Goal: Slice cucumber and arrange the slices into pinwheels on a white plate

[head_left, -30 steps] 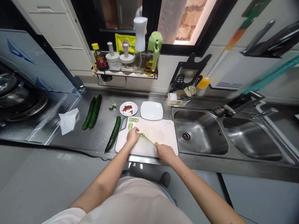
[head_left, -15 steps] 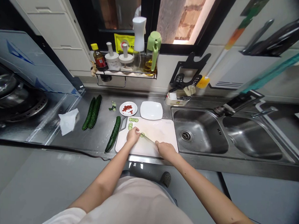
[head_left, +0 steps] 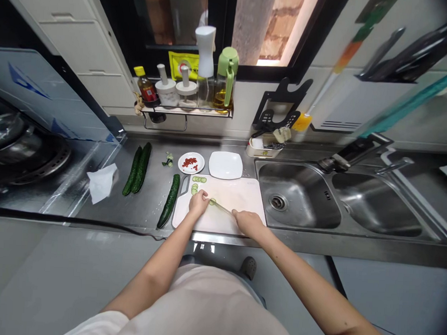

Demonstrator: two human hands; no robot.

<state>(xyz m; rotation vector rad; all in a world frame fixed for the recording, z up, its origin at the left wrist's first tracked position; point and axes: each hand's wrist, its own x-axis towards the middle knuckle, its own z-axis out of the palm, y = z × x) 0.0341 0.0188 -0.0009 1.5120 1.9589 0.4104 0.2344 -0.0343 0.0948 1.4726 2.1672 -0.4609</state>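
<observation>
On the white cutting board (head_left: 240,196), my left hand (head_left: 198,203) is curled over a piece of cucumber (head_left: 211,201), of which only the cut end shows. A knife (head_left: 222,208) lies with its thin blade against that cut end, and my right hand (head_left: 246,221) is closed round its handle. Several cucumber slices (head_left: 197,182) lie at the board's far left corner.
One whole cucumber (head_left: 169,200) lies left of the board, two more (head_left: 138,168) further left beside a crumpled tissue (head_left: 102,181). Behind the board stand a small plate of chopped red chilli (head_left: 191,162) and an empty white plate (head_left: 225,165). The double sink (head_left: 297,202) is at right, the stove (head_left: 18,151) at left.
</observation>
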